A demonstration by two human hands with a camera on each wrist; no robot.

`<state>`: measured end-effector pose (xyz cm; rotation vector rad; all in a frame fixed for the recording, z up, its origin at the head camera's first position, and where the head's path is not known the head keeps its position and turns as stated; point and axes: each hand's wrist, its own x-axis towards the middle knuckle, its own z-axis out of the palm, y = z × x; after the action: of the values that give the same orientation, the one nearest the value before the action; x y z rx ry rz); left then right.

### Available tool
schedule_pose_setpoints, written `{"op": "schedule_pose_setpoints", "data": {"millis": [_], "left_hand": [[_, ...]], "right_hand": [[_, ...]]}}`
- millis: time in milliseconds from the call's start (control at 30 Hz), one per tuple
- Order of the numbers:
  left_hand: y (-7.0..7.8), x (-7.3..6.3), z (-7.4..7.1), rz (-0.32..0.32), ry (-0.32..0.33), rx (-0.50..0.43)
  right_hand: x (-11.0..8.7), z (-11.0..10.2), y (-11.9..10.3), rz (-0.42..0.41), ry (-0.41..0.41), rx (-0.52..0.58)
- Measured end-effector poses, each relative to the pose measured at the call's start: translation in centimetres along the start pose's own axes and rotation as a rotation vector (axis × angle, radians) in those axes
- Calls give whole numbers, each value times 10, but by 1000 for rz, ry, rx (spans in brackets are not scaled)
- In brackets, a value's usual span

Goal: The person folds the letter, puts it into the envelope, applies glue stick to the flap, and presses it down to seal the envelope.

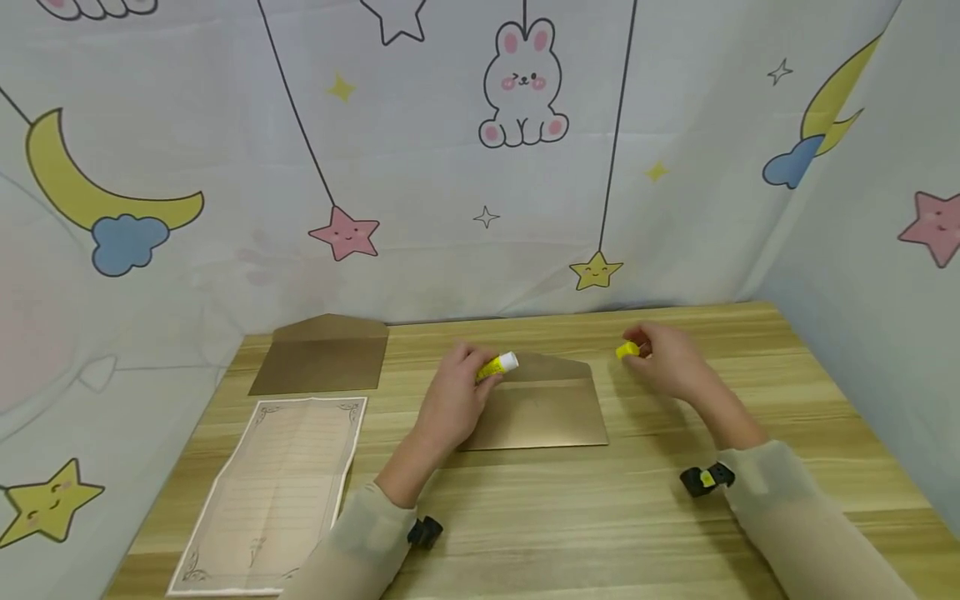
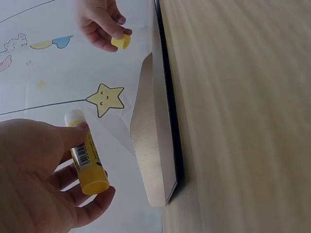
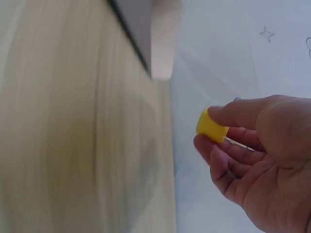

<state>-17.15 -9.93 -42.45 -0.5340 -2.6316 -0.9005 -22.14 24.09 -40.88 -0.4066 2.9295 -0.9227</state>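
Observation:
My left hand (image 1: 452, 398) grips a yellow glue stick (image 2: 86, 158) between thumb and fingers, its white end (image 1: 508, 362) uncovered and pointing right. Off to the right, my right hand (image 1: 670, 360) pinches the small yellow cap (image 3: 212, 126) between thumb and fingertips, above the table and apart from the glue stick. Beneath and beside the left hand lies a brown-gold envelope (image 1: 543, 417) with its flap (image 2: 148, 141) unfolded toward the back. The left hand covers the envelope's left part in the head view.
A second brown envelope (image 1: 322, 365), flap unfolded, lies at the table's back left. In front of it is a cream sheet of lined letter paper (image 1: 273, 492) with an ornate border. A printed cloth (image 1: 435, 167) hangs behind the wooden table (image 1: 570, 525).

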Motion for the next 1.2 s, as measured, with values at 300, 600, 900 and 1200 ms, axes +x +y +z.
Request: {"op": "schedule_pose_setpoints", "data": {"millis": [300,600,900,1200], "left_hand": [[1,0,1,-5,-7,0],[0,1,4,18,-15,20],[2,2,7,43,-19,35],[4,3,8,65,-28,25]], "right_hand": [[2,21,-45,-109,-6,353],[2,45,-77,-182,-1,513],[3,61,-83,-219,20,538],[7,68,-82,-249,12,560]]}}
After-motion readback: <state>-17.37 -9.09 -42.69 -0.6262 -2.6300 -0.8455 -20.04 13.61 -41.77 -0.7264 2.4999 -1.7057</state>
